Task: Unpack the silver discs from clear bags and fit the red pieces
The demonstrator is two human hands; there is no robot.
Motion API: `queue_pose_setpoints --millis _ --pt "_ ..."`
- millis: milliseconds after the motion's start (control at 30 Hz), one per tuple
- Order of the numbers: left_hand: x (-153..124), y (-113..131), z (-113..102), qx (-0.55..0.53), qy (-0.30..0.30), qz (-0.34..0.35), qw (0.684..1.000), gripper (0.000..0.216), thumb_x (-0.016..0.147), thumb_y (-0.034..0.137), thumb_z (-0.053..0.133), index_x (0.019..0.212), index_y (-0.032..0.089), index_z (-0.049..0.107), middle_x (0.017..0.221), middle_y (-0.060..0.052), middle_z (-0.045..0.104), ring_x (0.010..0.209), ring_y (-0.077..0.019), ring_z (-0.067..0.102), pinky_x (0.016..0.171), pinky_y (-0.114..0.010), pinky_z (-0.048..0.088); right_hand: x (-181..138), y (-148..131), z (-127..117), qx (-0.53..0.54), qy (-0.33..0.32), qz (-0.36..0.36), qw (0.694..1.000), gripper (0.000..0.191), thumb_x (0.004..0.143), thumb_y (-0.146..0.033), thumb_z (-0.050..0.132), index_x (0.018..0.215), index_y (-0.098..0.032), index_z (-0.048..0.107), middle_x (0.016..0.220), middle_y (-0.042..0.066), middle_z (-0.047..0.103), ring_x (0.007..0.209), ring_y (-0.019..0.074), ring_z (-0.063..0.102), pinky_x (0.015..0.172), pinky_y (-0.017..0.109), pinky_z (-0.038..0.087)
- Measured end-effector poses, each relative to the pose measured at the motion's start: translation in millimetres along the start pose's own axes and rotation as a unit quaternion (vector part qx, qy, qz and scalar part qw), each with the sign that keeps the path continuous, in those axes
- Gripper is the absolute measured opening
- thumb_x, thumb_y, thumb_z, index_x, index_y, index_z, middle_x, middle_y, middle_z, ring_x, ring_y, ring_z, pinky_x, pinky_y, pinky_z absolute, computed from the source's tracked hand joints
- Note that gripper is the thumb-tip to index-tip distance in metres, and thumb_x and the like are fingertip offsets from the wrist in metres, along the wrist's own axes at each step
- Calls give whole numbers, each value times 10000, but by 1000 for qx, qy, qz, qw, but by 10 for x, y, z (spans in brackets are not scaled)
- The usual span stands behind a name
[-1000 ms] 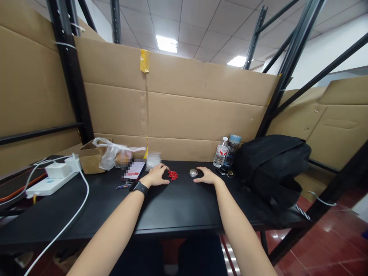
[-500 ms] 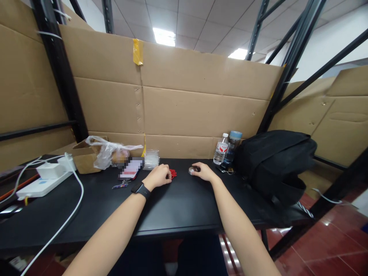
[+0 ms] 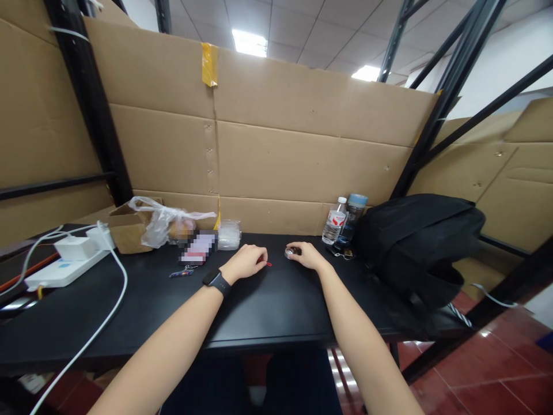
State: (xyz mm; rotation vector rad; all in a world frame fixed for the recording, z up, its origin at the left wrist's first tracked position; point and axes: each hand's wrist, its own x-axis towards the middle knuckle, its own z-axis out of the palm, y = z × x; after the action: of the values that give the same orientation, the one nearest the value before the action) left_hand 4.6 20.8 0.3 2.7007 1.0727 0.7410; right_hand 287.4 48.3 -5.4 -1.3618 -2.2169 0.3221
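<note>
My left hand, with a black watch on its wrist, lies on the black table with its fingers curled over a heap of small red pieces; only one red bit shows past the fingertips. Just to its right, my right hand has its fingers closed round a small round silver object that rests on the table. The two hands are a short gap apart.
A black backpack fills the table's right end, with two bottles beside it. At the back left are a phone, a clear container, a cardboard box with a plastic bag and a white power strip with cables. Cardboard walls stand behind.
My left hand slid right over the red pieces and curled on them. My right hand moved from beside the silver object onto it and closed round it.
</note>
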Motion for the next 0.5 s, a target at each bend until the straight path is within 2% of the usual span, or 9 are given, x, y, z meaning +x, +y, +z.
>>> queue_pose_setpoints --millis 67,133,300,400,500 --pt "16 12 -1 -48 27 -16 998 122 859 200 564 909 219 674 819 -17 722 741 -168 661 743 -272 493 -3 1 -7 -1 2 1 1000 405 795 -217 726 1200 -242 725 1170 55 749 1048 242 702 997 370 501" --pt "31 23 -4 -80 62 -26 995 163 844 188 559 938 214 690 834 -14 742 739 -159 672 731 -260 503 -1 5 -10 5 12 7 1000 428 791 -214 727 1218 -237 713 1169 60 749 1032 237 705 991 368 505" --pt "56 56 -26 -94 130 -45 986 212 887 238 565 963 230 763 954 -22 784 893 -187 708 872 -305 523 50 -31 29 76 77 31 994 423 793 -276 732 1211 -219 698 1136 73 750 1010 224 703 989 391 519" --pt "68 70 -39 -110 165 -69 978 171 881 290 618 929 230 772 973 -22 787 904 -203 715 875 -319 530 95 -153 86 205 111 34 972 449 763 -328 756 1190 -211 679 1164 98 730 950 218 711 912 413 569" --pt "80 73 -52 -120 178 -79 974 144 879 302 644 919 227 760 927 -17 785 850 -200 714 843 -315 528 106 -362 141 355 103 10 929 498 729 -371 801 1181 -217 657 1197 108 711 993 223 711 951 435 566"
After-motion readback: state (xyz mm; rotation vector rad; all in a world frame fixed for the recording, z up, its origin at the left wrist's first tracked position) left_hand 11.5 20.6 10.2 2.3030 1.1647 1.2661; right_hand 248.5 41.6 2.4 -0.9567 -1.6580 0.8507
